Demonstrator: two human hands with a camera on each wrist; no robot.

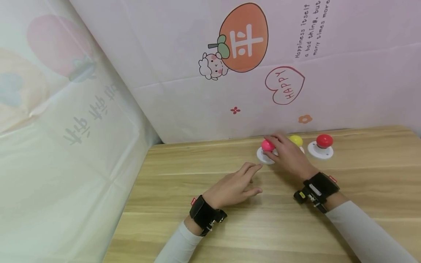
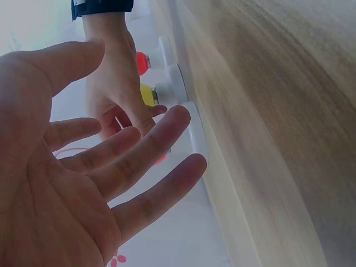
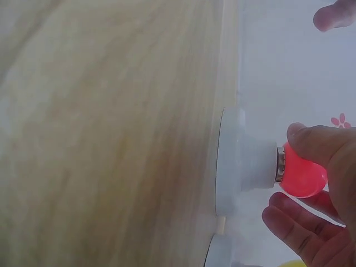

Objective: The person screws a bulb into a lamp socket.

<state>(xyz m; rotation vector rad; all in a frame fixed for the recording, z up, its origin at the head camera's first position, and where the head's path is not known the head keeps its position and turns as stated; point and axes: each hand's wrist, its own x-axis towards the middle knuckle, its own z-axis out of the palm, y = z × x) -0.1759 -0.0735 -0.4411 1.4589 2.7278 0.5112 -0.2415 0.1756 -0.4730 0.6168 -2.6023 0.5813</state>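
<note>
Three small coloured light bulbs sit in round white lamp holders along the table's back edge. My right hand grips the leftmost one, a pink bulb, with thumb and fingers around it. In the right wrist view, the bulb's metal collar meets the white lamp holder, which stands on the tabletop. My left hand hovers just left of that holder, fingers spread and holding nothing. Right of the gripped bulb is a yellow bulb, its holder mostly hidden by the right hand. Farthest right is a red bulb.
The wood-grain table runs up to a pale printed cloth hanging behind the bulbs. Another pale cloth hangs along the left side. The white lamp holder of the red bulb stands apart from the right hand.
</note>
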